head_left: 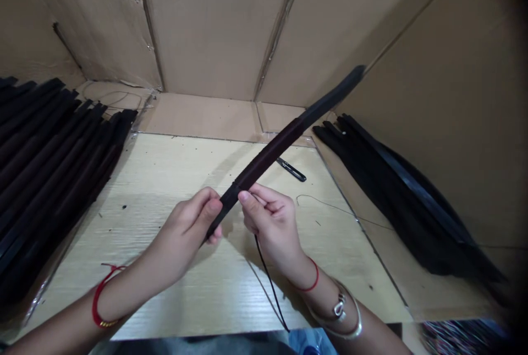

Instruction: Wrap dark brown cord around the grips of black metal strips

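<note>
A long dark strip (270,152), with a brownish, thicker middle section and flat black ends, slants up and to the right over the table. My left hand (193,217) is closed around its lower end, thumb on top. Beside that grip, my right hand (268,217) pinches a thin black cord (264,264) against the lower edge of the thicker section. The cord hangs below that hand towards the table's front edge. What lies between the right fingertips is partly hidden. Behind the strip, a small black-handled tool (292,170), probably thread snips, lies on the table.
Several similar dark strips (49,162) are piled at the left. More black strips (396,195) lie to the right. Cardboard walls (218,30) enclose the back and sides of the pale wooden table (157,170). A loose thread (330,206) and small scraps lie on it. Coloured cords (462,337) show at lower right.
</note>
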